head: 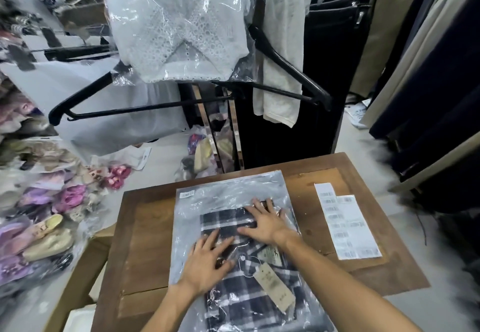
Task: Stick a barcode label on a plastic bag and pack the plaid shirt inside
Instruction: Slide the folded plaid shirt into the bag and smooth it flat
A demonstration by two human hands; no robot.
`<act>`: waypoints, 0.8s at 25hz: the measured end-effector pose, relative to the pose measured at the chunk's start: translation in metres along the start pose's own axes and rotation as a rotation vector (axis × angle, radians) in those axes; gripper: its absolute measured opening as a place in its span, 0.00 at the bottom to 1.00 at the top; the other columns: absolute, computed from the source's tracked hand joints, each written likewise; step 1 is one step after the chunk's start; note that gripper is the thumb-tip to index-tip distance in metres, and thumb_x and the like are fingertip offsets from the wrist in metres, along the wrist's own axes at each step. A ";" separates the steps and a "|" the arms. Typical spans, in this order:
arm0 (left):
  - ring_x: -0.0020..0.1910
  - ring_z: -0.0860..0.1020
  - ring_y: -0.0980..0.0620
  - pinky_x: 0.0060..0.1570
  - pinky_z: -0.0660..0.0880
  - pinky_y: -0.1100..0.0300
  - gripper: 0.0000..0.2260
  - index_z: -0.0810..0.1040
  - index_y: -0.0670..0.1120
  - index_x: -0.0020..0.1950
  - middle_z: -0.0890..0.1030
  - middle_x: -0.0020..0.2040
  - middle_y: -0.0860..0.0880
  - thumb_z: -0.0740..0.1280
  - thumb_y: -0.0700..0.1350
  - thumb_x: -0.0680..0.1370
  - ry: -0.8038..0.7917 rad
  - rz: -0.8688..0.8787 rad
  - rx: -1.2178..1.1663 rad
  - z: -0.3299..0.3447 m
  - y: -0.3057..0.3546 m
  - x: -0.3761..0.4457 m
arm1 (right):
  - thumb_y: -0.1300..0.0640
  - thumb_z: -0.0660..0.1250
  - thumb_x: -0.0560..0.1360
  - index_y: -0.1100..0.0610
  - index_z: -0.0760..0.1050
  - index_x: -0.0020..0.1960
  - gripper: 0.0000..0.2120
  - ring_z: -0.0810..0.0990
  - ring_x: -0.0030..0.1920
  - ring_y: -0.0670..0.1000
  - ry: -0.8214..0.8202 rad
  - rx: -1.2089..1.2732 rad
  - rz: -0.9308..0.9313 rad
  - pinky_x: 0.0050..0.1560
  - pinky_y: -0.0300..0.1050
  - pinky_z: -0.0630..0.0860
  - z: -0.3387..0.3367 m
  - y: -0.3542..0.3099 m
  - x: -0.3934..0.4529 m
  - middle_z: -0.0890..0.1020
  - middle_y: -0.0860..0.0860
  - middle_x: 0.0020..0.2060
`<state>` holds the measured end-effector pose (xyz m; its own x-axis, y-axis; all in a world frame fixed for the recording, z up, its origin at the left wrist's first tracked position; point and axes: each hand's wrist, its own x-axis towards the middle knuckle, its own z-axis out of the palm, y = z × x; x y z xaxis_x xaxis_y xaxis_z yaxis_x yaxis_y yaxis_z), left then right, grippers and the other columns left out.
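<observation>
Black hangers (124,103) and a bagged white garment (179,25) hang beyond your desk (145,230). Label sheets (345,222) lie right of the plastic bag (233,188); their print is unreadable. A barcode label (187,194) sits on the bag's far-left corner. The plaid shirt (244,290) lies inside. Your left hand (207,261) and right hand (267,221) press flat, fingers spread, gripping nothing.

- plastic bag (228,188): clear, glossy film, wrinkled with bright glints
- plaid shirt (249,287): soft woven cloth, matt
- hang tag (274,289): brown, rough-looking card
- table (145,227): brown wood, matt, worn
- label sheets (345,222): smooth white paper
- hanger (124,109): black, slightly glossy
</observation>
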<state>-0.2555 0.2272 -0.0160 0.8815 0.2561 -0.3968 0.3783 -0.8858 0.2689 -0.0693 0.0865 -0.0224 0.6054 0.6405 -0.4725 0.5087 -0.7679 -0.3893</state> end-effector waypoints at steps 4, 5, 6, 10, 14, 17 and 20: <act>0.82 0.43 0.42 0.79 0.43 0.44 0.29 0.53 0.70 0.78 0.39 0.81 0.54 0.50 0.73 0.78 0.080 -0.099 -0.010 0.011 0.005 -0.007 | 0.33 0.59 0.78 0.42 0.64 0.78 0.31 0.52 0.82 0.56 0.241 -0.006 -0.159 0.80 0.61 0.51 -0.003 0.033 -0.023 0.55 0.49 0.83; 0.82 0.41 0.41 0.78 0.42 0.40 0.29 0.53 0.71 0.78 0.38 0.82 0.53 0.51 0.74 0.77 0.063 -0.143 -0.029 0.014 0.006 -0.009 | 0.32 0.59 0.77 0.41 0.68 0.75 0.29 0.57 0.80 0.55 0.281 -0.042 -0.164 0.78 0.59 0.57 0.000 0.042 -0.035 0.60 0.49 0.81; 0.82 0.40 0.40 0.77 0.42 0.37 0.30 0.52 0.71 0.78 0.38 0.83 0.51 0.52 0.74 0.77 0.032 -0.178 -0.045 0.015 0.005 -0.010 | 0.31 0.59 0.76 0.40 0.69 0.74 0.30 0.61 0.77 0.54 0.286 -0.080 -0.151 0.74 0.57 0.62 0.004 0.050 -0.045 0.64 0.49 0.79; 0.82 0.39 0.39 0.76 0.44 0.30 0.32 0.51 0.71 0.78 0.37 0.83 0.49 0.54 0.75 0.75 -0.014 -0.192 -0.053 0.012 0.007 -0.003 | 0.24 0.53 0.70 0.39 0.63 0.77 0.39 0.62 0.76 0.54 0.171 -0.146 -0.075 0.73 0.55 0.63 0.012 0.058 -0.067 0.64 0.50 0.78; 0.82 0.43 0.38 0.75 0.48 0.30 0.35 0.51 0.70 0.79 0.41 0.84 0.47 0.52 0.77 0.73 -0.010 -0.193 -0.013 0.000 0.000 0.014 | 0.23 0.49 0.70 0.41 0.59 0.80 0.43 0.56 0.80 0.55 0.156 -0.152 -0.046 0.78 0.58 0.56 0.002 0.044 -0.053 0.59 0.51 0.81; 0.82 0.46 0.38 0.76 0.51 0.30 0.37 0.50 0.69 0.79 0.43 0.84 0.47 0.52 0.79 0.72 -0.002 -0.173 0.019 -0.003 -0.006 0.013 | 0.22 0.57 0.70 0.40 0.57 0.80 0.43 0.52 0.81 0.57 0.103 -0.179 -0.043 0.78 0.62 0.54 0.005 0.044 -0.052 0.53 0.51 0.83; 0.82 0.44 0.39 0.76 0.51 0.31 0.38 0.50 0.70 0.79 0.42 0.84 0.48 0.54 0.79 0.70 -0.038 -0.147 0.012 -0.002 -0.013 0.009 | 0.18 0.56 0.67 0.38 0.55 0.80 0.47 0.48 0.82 0.58 0.065 -0.178 -0.028 0.77 0.66 0.53 0.016 0.045 -0.061 0.49 0.50 0.83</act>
<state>-0.2520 0.2414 -0.0210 0.8054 0.3683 -0.4644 0.4988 -0.8444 0.1954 -0.0933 0.0128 -0.0233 0.6246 0.6650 -0.4095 0.6228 -0.7405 -0.2526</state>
